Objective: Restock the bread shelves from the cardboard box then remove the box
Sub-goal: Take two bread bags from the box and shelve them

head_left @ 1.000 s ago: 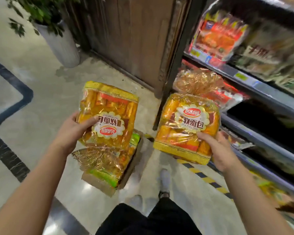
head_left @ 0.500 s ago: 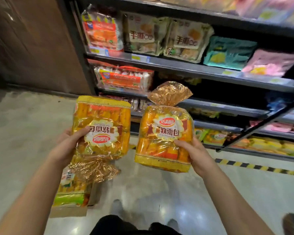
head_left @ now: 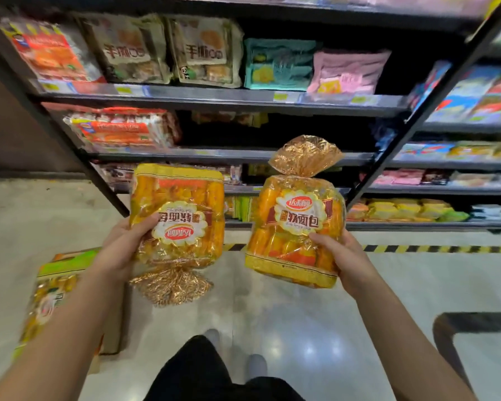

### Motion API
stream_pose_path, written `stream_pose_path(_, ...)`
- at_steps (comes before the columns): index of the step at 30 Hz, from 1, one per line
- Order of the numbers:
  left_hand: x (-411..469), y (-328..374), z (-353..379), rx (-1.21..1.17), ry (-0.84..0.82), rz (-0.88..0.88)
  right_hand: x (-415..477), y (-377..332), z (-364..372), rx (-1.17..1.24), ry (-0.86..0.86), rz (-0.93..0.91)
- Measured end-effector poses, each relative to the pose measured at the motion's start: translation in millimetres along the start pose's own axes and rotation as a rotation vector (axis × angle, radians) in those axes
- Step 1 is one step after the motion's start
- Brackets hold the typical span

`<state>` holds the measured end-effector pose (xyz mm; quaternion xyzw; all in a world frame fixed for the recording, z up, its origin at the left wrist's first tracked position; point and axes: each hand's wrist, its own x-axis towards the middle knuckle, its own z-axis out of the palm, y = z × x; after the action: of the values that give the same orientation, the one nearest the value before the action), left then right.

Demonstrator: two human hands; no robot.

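My left hand [head_left: 119, 250] grips a yellow-orange bread bag [head_left: 182, 206] held upside down, its gold twisted top hanging below. My right hand [head_left: 340, 256] holds a second bread bag [head_left: 295, 227] upright, gold top pointing up. Both bags hang in front of the dark bread shelves [head_left: 214, 96]. The cardboard box [head_left: 70, 261] stands on the floor at lower left, partly behind my left forearm, with more yellow bread bags [head_left: 48, 302] inside.
The shelves carry packaged bread in red, beige, teal and pink wrappers; the middle shelf [head_left: 272, 154] has a dark gap right of the red packs. A yellow-black floor stripe [head_left: 417, 249] runs along the shelf base. My shoes [head_left: 255, 366] are below.
The view has swung right from the floor and box toward the shelves. Both hands keep their bags, now raised closer to the shelf front.
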<state>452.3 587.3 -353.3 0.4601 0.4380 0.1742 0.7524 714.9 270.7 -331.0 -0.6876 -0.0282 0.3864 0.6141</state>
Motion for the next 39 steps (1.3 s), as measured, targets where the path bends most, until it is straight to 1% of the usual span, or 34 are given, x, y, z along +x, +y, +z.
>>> stream_pose_path(6,13.4,-2.6,40.1,0.063,-0.019,0.009,17.9,-5.7,-35.2,0.052,0.056,0.017)
stream_pose_path(9,31.3,-4.4,59.1,0.065,-0.075,0.011,33.1,-12.6,-42.8,0.034,0.033,0.012)
stream_pose_path(14,63.0,-1.0,88.6,0.094,-0.098,-0.01,68.0,-28.2,-45.3,0.008,-0.003,0.026)
stream_pose_path(17,87.9,1.9,101.1,0.092,-0.1,-0.025,94.6,-36.1,-45.4,-0.005,0.006,0.041)
stream_pose_path(23,118.9,5.6,126.3,0.135,-0.121,-0.043,135.1,-38.9,-58.6,0.0,-0.022,0.046)
stream_pose_path(33,136.5,-8.0,172.4,0.113,-0.132,-0.071,183.0,-35.0,-104.8,0.035,-0.056,0.066)
stream_pose_path(36,140.1,-20.0,191.8,0.103,-0.082,-0.072,193.1,-36.9,-126.2,0.03,-0.062,0.067)
stream_pose_path(39,143.6,-33.1,209.2,0.119,-0.076,-0.058,199.9,-39.7,-148.9,0.015,-0.081,0.067)
